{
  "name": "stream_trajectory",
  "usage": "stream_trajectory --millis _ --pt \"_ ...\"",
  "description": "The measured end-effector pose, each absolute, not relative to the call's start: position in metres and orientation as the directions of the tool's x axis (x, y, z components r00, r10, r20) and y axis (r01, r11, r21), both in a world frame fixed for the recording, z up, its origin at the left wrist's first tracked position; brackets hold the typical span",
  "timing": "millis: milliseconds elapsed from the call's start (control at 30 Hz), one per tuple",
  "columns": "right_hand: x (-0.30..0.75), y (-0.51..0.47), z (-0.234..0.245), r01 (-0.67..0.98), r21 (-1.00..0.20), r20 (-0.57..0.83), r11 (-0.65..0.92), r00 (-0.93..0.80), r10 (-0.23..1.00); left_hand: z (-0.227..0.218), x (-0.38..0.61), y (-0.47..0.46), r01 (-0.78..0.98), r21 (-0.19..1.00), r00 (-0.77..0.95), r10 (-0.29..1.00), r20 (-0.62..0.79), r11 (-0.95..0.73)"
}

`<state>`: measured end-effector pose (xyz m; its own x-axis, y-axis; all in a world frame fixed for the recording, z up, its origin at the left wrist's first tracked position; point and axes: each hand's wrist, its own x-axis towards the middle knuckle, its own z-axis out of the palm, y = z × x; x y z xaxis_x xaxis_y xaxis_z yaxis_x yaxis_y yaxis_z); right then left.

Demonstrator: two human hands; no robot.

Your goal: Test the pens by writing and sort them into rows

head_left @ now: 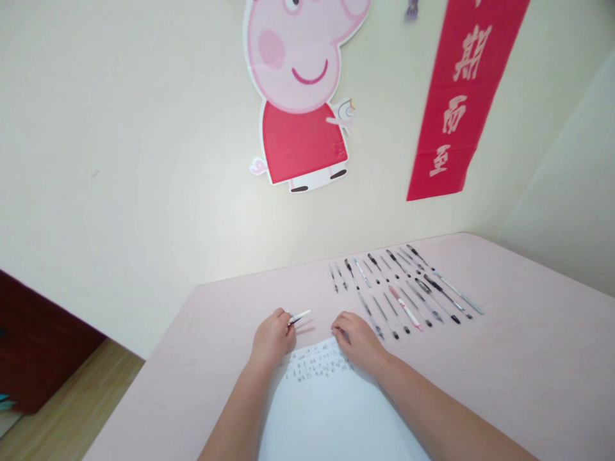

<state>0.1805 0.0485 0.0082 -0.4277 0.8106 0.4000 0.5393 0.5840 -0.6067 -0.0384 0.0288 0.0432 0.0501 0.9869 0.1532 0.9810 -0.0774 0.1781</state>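
Observation:
My left hand (pixel 273 337) is closed round a white pen (pixel 300 316) whose tip sticks out to the right, just past the top edge of a white sheet of paper (pixel 331 416) with rows of handwriting. My right hand (pixel 358 339) rests curled on the paper's upper right corner, fingers bent; what it holds, if anything, is hidden. Both hands lie on a pale pink table (pixel 504 358). Just right of my right hand lie several pens (pixel 403 288) set out in rows.
The table meets a cream wall carrying a cartoon pig cut-out (pixel 302 96) and a red banner (pixel 461 96) with pale characters. At the left, below the table, are a wooden floor (pixel 62 410) and dark red furniture (pixel 33 339).

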Motion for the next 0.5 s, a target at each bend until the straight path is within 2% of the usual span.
stream_trajectory --millis 133,233,333,500 --pt "0.18 0.048 0.011 0.496 -0.638 0.421 0.589 -0.415 0.806 0.045 -0.023 0.028 0.84 0.509 0.09 0.974 0.209 -0.187" --pt "0.179 0.047 0.014 0.378 -0.73 0.441 0.57 -0.377 0.815 0.041 -0.007 0.026 0.681 0.716 0.078 0.987 0.14 -0.155" --pt "0.177 0.048 0.016 0.205 -0.855 0.397 0.476 -0.332 0.856 0.036 0.006 0.024 0.579 0.805 0.109 0.991 0.082 -0.13" --pt "0.177 0.049 0.02 0.009 -0.958 0.265 0.287 -0.352 0.898 0.029 0.011 0.022 0.531 0.837 0.138 0.988 0.069 -0.132"
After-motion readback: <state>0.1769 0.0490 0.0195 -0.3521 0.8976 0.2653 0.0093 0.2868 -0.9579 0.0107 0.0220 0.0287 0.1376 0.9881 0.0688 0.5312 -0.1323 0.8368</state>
